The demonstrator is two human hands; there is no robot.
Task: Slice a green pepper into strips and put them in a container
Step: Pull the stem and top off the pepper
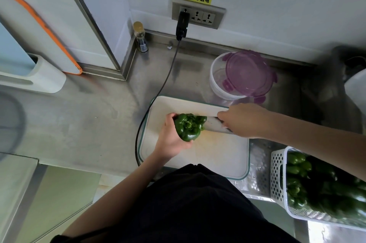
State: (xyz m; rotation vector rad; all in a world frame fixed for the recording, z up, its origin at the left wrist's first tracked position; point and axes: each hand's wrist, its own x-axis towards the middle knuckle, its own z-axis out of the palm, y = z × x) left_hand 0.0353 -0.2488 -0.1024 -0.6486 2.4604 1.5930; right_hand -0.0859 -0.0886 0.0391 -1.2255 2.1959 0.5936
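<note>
A whole green pepper point(189, 127) lies on the white cutting board point(213, 151), its stem end facing up. My left hand point(170, 139) grips the pepper from its left side. My right hand point(242, 120) holds a knife by the handle, and the wide blade point(214, 125) meets the pepper's right side. A clear round container point(219, 82) stands just beyond the board, with its purple lid point(249, 73) leaning across the rim.
A white basket point(277, 179) with several green peppers sits at the right front. A black cable point(154, 100) runs from the wall socket point(198, 15) past the board's left edge. A small bottle point(140, 36) stands in the back corner. A white holder point(39, 76) sits left.
</note>
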